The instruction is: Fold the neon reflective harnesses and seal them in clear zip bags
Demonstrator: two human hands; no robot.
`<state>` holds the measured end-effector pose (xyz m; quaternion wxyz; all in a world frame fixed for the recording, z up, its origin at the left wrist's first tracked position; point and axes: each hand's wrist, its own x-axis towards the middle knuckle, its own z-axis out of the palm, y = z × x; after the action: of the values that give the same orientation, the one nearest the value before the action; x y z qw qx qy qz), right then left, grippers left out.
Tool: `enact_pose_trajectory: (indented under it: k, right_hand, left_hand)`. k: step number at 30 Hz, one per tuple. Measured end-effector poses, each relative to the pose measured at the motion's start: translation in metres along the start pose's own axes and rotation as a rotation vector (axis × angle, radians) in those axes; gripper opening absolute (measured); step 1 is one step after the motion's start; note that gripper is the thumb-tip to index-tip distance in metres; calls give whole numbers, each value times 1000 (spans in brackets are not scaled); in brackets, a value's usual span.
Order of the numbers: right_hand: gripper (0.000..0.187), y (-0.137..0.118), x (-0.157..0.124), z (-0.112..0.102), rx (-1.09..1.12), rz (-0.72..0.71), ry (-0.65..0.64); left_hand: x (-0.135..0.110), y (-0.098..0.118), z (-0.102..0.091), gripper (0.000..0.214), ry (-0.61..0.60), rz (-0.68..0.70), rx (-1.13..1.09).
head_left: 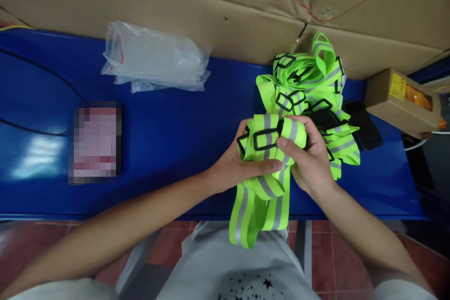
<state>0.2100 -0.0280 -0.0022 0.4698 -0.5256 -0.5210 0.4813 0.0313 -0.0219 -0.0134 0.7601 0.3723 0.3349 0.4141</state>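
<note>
A bundle of neon-green reflective strap [264,183] with a grey stripe is held up between my two hands, above the front of the blue table. My left hand [234,166] grips its left side, thumb lying across the folds. With thumb and fingers, my right hand [311,157] closes on a rolled part of the same strap at the right. A black rectangular buckle [266,139] faces up between the hands. Loops of the strap hang below, past the table edge. Just behind lies a pile of similar green straps [298,72] with black buckles.
Clear plastic bags [158,58] lie at the back left of the blue table [168,136]. A blurred-out device [94,143] sits at the left, with black cables near it. At the right are a dark flat object [365,126] and an open cardboard box [401,101] with orange contents.
</note>
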Motion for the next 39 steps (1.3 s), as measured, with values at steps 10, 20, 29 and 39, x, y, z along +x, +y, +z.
enact_pose_trajectory:
  k: [10, 20, 29, 39]
  right_hand:
    - [46, -5, 9, -10, -97, -56, -357]
    - [45, -8, 7, -11, 107, 91, 59]
    - [48, -9, 14, -18, 203, 194, 106]
    - [38, -1, 17, -29, -128, -167, 221]
  left_hand:
    - [5, 15, -10, 35, -202, -190, 299]
    - [-4, 1, 3, 86, -171, -306, -155]
    - [4, 3, -7, 44, -229, -237, 233]
    - [5, 14, -9, 32, -69, -153, 347]
